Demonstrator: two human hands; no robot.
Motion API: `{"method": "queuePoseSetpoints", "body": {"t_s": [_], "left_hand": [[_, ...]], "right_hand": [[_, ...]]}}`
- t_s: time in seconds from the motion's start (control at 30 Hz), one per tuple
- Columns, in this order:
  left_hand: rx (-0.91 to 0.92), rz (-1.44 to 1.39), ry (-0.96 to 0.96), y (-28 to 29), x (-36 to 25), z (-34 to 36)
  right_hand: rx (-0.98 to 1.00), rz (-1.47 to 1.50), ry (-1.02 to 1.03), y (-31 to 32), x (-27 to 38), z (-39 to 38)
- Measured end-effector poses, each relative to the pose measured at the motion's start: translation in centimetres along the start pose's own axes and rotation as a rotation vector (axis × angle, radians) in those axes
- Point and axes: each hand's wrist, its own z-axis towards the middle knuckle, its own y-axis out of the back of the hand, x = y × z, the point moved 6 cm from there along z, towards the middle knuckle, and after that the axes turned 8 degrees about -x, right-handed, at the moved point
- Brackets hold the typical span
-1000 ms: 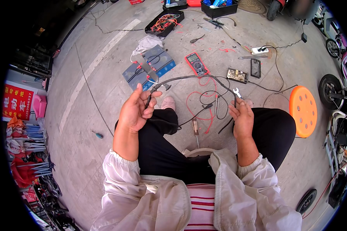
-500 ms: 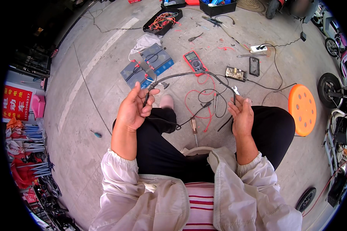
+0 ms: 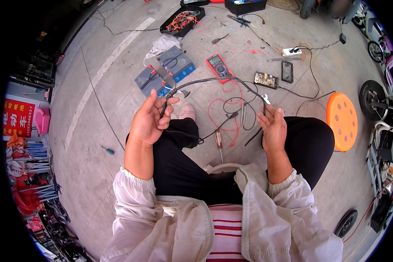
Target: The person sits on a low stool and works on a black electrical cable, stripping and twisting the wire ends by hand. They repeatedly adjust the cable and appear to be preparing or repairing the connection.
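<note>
A black cable (image 3: 196, 81) arches between my two hands above the floor. My left hand (image 3: 146, 120) is closed around its thicker, ribbed end, with the thumb raised. At the other end, the fingers of my right hand (image 3: 274, 131) pinch the cable where it bends down. Beyond the arch lies a red multimeter (image 3: 221, 70) with tangled red and black test leads (image 3: 210, 109). Blue-sided battery blocks (image 3: 179, 65) with a metal strip across them sit left of it. An opened charger with a bare circuit board (image 3: 266, 80) lies to the right, near its black case half (image 3: 287, 72).
An orange stool (image 3: 341, 120) stands right of my knee. A screwdriver (image 3: 218, 139) lies between my legs, and a teal-handled one (image 3: 108, 151) lies left. Farther off are a white power strip (image 3: 291, 52), pliers (image 3: 239, 20) and a black tray (image 3: 195, 27) of wires.
The view has shifted slightly. Both hands keep hold of the cable in nearly the same pose, and its arch is almost unchanged.
</note>
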Motion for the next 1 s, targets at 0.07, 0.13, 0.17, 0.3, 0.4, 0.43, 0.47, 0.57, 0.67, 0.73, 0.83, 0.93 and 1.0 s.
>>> {"method": "queuePoseSetpoints", "body": {"t_s": [0.07,0.13,0.17,0.3,0.4,0.43,0.47,0.57,0.67,0.73,0.83,0.93,1.0], "left_hand": [[-0.006,0.001,0.004,0.0,0.0,0.0],[-0.010,-0.002,0.008,-0.1,0.0,0.0],[-0.012,-0.003,0.010,-0.1,0.0,0.0],[0.002,-0.009,0.007,0.0,0.0,0.0],[0.010,-0.011,0.008,-0.1,0.0,-0.1],[0.010,-0.012,0.008,-0.2,0.1,-0.1],[0.010,-0.014,0.008,-0.2,0.1,-0.1],[0.009,-0.016,0.006,-0.2,0.0,-0.2],[0.019,-0.016,0.012,-0.1,0.1,-0.2],[0.026,-0.017,0.018,-0.2,0.1,-0.2],[0.034,-0.018,0.015,-0.3,0.1,-0.3],[0.044,-0.016,0.008,-0.3,0.1,-0.2],[0.041,-0.017,0.007,-0.4,0.1,-0.3]], "right_hand": [[0.002,-0.001,-0.001,0.0,0.0,-0.1],[-0.001,-0.006,0.012,0.0,0.1,-0.1],[-0.006,-0.006,0.011,0.1,0.1,-0.1],[-0.015,-0.003,0.002,0.1,-0.2,0.0],[-0.006,-0.006,-0.003,0.2,-0.2,0.0],[-0.004,-0.010,-0.003,0.2,-0.2,0.0],[-0.006,-0.010,-0.007,0.2,-0.3,0.0],[-0.012,-0.015,-0.014,0.2,-0.4,0.0],[-0.011,-0.024,-0.020,0.2,-0.6,0.0],[-0.019,-0.030,-0.025,0.3,-0.8,0.1],[-0.024,-0.039,-0.033,0.4,-1.1,0.2],[-0.017,-0.035,-0.038,0.4,-1.2,0.2],[-0.019,-0.038,-0.040,0.4,-1.2,0.2]]}}
